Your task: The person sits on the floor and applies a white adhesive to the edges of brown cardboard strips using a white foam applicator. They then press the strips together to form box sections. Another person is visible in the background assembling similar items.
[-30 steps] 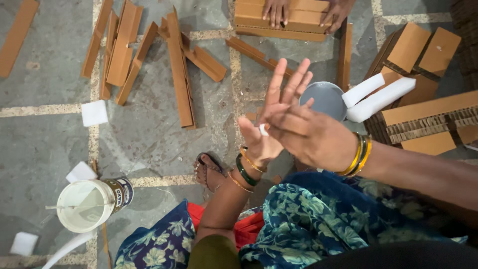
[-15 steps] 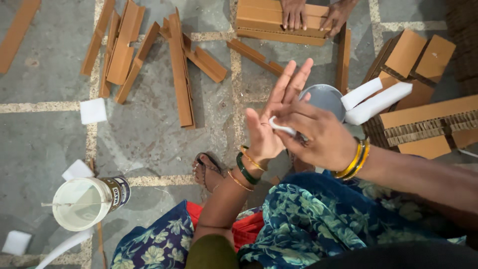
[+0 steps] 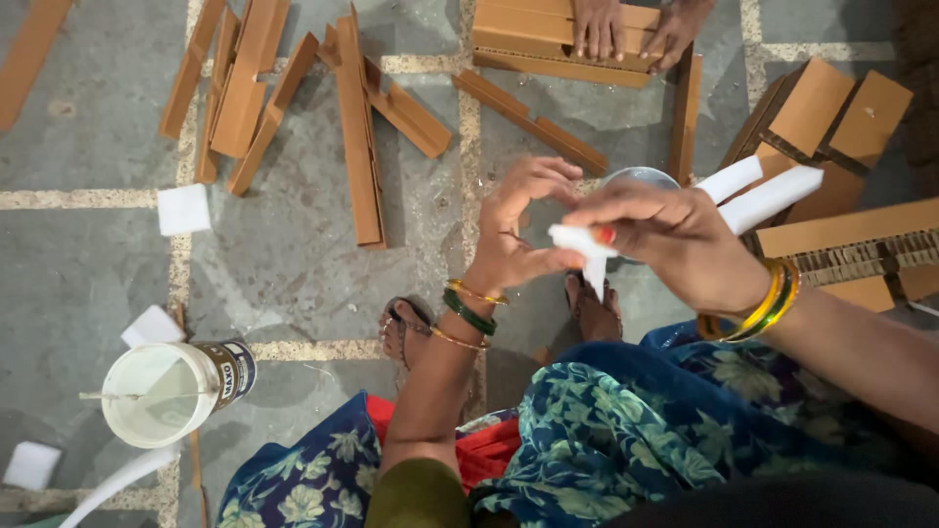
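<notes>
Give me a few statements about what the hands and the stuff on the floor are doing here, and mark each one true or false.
1. Both of the person's hands hold a small white piece between them. True: the left hand and right hand meet at the white piece.
2. The white tub stands by the right hand. False: it sits on the floor at the person's left.
3. Another person's hands rest on a cardboard stack. True.
4. The cardboard strips stand upright. False: they lie flat on the floor.
5. The right wrist is bare. False: it wears bangles.
</notes>
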